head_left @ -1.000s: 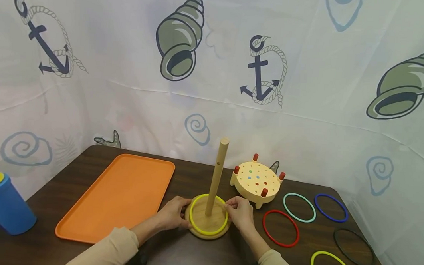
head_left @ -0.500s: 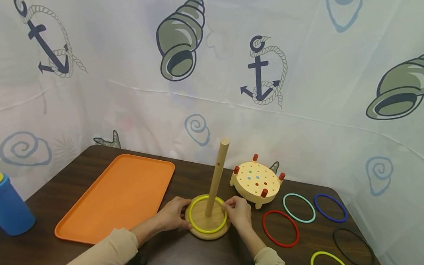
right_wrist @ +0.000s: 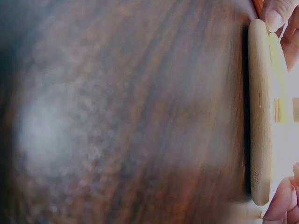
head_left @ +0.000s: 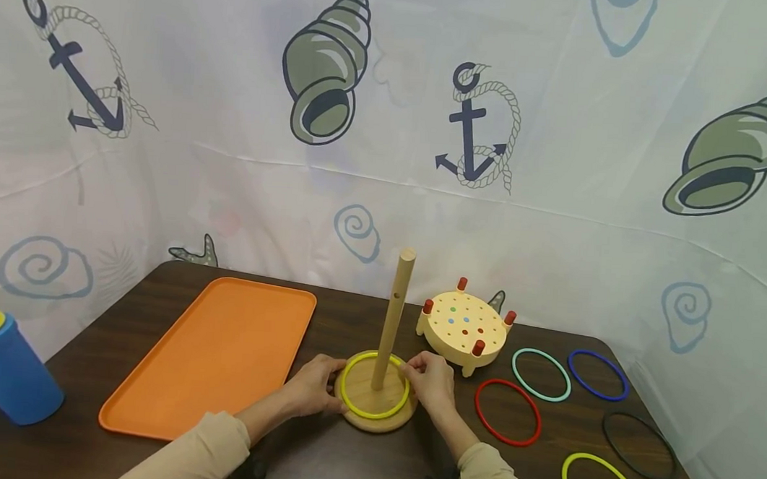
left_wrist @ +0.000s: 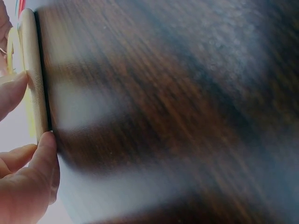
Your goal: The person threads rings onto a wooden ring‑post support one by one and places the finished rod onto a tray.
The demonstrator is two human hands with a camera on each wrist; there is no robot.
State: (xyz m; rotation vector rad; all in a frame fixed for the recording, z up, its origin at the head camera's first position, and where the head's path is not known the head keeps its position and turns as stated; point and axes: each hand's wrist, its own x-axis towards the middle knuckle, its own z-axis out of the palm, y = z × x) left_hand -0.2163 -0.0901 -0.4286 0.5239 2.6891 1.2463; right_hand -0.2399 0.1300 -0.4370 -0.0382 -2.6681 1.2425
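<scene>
In the head view a wooden ring-toss stand, a round base [head_left: 358, 386] with a tall upright post [head_left: 391, 312], stands on the dark table. Around the post, over the base, is a yellow ring [head_left: 373, 416]. My left hand [head_left: 313, 388] grips the base's left edge; the left wrist view shows a thumb [left_wrist: 14, 95] on its upper side and fingers low at the rim. With thumb and fingertips, my right hand [head_left: 433, 383] pinches the yellow ring at its right side. The base lies flat, seen edge-on in the right wrist view.
An orange tray [head_left: 221, 354] lies left, beside a blue cylinder [head_left: 8, 372] with a yellow top. Behind my right hand stands a cream pegboard [head_left: 460, 327] with red pegs. Several loose rings, including a red ring [head_left: 479, 411], lie right. Patterned cloth [head_left: 397, 218] hangs behind.
The yellow ring has shifted slightly left and upward in the head view, with my right hand moving a little left alongside it. My left hand has stayed on the base.
</scene>
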